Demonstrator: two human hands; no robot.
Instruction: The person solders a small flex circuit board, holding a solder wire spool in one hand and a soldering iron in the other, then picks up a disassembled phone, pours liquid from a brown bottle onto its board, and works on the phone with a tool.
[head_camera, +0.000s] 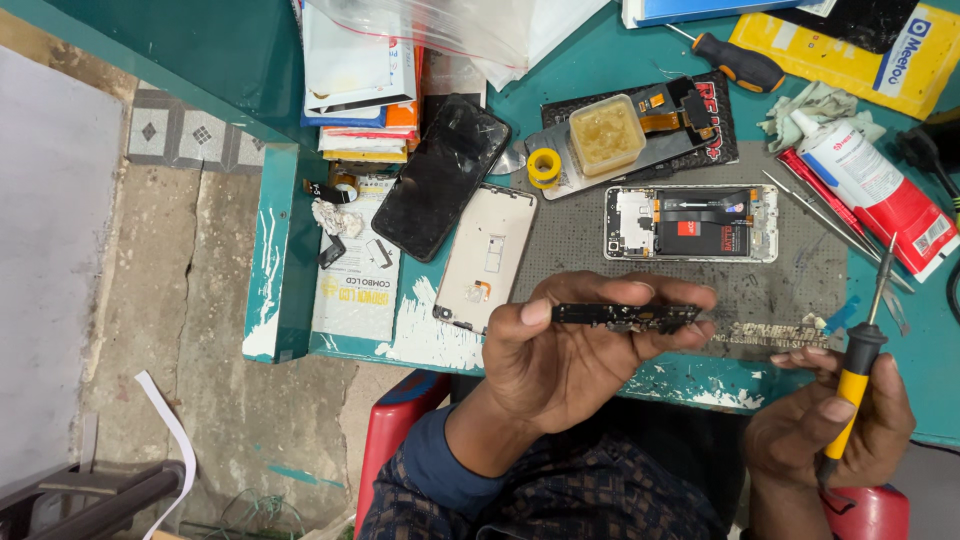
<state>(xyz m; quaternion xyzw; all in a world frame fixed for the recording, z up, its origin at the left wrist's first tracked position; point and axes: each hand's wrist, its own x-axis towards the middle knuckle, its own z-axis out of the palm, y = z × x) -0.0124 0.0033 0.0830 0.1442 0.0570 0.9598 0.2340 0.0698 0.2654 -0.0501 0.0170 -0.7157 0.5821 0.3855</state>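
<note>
1. Black and narrow, the small circuit board (625, 317) sits at about six o'clock from the opened phone (691, 223), raised clear of the bench and lying roughly level. Its ends rest between the thumb and fingertips of the left hand (570, 355), which is closed in a pinch on it.
2. Keeping that pinch on the board's edges looks wise, so that no fingertip presses on the components along its face; the grip seems light enough now.
3. At four o'clock from the board, the right hand (835, 425) is wrapped around a yellow-and-black handled tool (860, 365) with a thin metal shaft pointing up toward twelve o'clock. The tip stands well apart from the board. Whether it is a soldering iron or a driver I cannot tell.
4. Bringing the tip in slowly, with the wrist braced on the bench edge, would likely steady the work; a slip could scratch the board or prick the holding fingers.
5. Directly under the board lies the grey work mat (580, 240), a safe place for it to drop.
6. Farther out: a white phone frame (487, 257) at ten o'clock, a dark cracked screen (440, 175) beyond it, a yellow tub of flux (606, 133) and a yellow tape roll (544, 167) at twelve, tweezers (835, 228) and a red-and-white glue tube (872, 185) at two.
7. The teal bench (900, 330) is crowded, so loose parts are better kept on the mat.
</note>
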